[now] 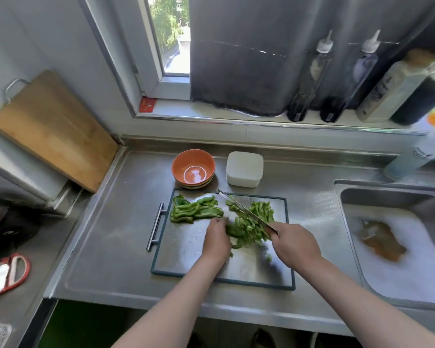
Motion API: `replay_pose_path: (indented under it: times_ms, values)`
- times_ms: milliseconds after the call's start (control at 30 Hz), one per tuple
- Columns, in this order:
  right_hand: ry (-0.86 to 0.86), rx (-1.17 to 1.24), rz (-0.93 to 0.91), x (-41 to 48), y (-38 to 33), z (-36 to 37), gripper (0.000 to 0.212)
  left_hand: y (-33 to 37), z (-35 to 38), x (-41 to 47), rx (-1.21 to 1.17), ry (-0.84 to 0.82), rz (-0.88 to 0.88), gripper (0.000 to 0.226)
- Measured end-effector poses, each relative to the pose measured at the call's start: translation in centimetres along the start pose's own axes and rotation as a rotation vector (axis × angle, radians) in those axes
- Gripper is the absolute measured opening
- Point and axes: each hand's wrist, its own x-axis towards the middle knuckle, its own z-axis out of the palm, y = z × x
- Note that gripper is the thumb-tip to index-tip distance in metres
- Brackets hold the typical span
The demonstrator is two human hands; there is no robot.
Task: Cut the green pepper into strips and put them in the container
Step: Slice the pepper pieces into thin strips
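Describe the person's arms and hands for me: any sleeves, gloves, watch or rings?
The left forearm and right forearm show no sleeve up to the frame's bottom edge. The left hand and right hand wear no gloves; neither wrist carries a watch or band. Rings: cannot tell, the fingers are partly hidden.

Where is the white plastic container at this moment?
In the head view, the white square plastic container sits on the steel counter, just beyond the metal cutting board's far edge, right of the orange bowl.
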Motion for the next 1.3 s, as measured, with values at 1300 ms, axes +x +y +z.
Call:
replay_pose_path:
  times_ms: [1300]
  values:
    - [0.060, -0.386, -0.278, 0.4, 0.7, -3.0, 0.025, 5.6, -4.2, 3.2, 0.136, -0.517, 0.136, 0.056]
